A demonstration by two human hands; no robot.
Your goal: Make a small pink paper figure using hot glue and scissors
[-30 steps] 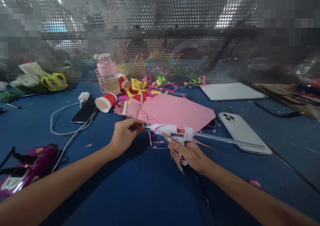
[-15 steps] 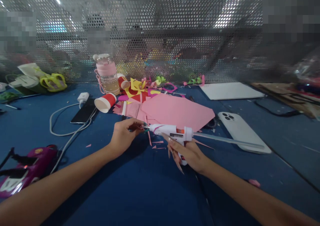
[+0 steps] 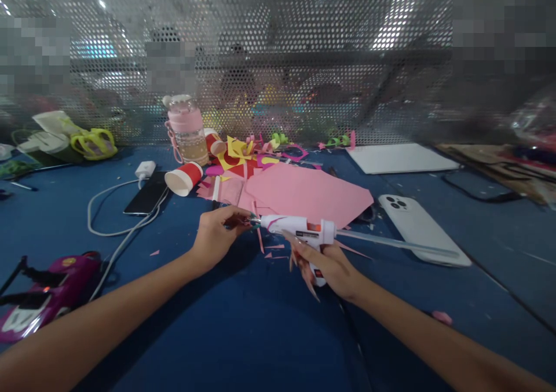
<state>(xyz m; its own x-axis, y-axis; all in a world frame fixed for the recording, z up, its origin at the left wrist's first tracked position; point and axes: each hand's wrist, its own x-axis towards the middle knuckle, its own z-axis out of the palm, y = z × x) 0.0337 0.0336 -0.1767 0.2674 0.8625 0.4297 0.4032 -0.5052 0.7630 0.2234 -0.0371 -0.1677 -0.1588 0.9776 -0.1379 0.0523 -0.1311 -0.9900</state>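
A white glue gun [image 3: 289, 225] is gripped by its handle in my right hand [image 3: 332, 267], nozzle pointing left. A long clear glue stick [image 3: 391, 241] sticks out of its rear, passing over a white phone [image 3: 423, 230]. The fingertips of my left hand [image 3: 219, 233] are pinched together right at the nozzle; whatever they hold, if anything, is too small to make out. Behind the gun lies a large sheet of pink paper [image 3: 308, 189], with thin pink paper scraps [image 3: 274, 246] on the blue table just below the barrel.
Behind my left hand are a red-and-white paper cup [image 3: 185, 178], a pink-lidded bottle [image 3: 186, 128] and a black phone [image 3: 146, 193] with a white cable. A purple toy-like object [image 3: 52, 288] sits at left. White board [image 3: 402, 158] lies back right, before a perforated metal screen [image 3: 278, 33].
Hardly anything differs. Both hands and the glue gun hold nearly the same place; the view has shifted very slightly.
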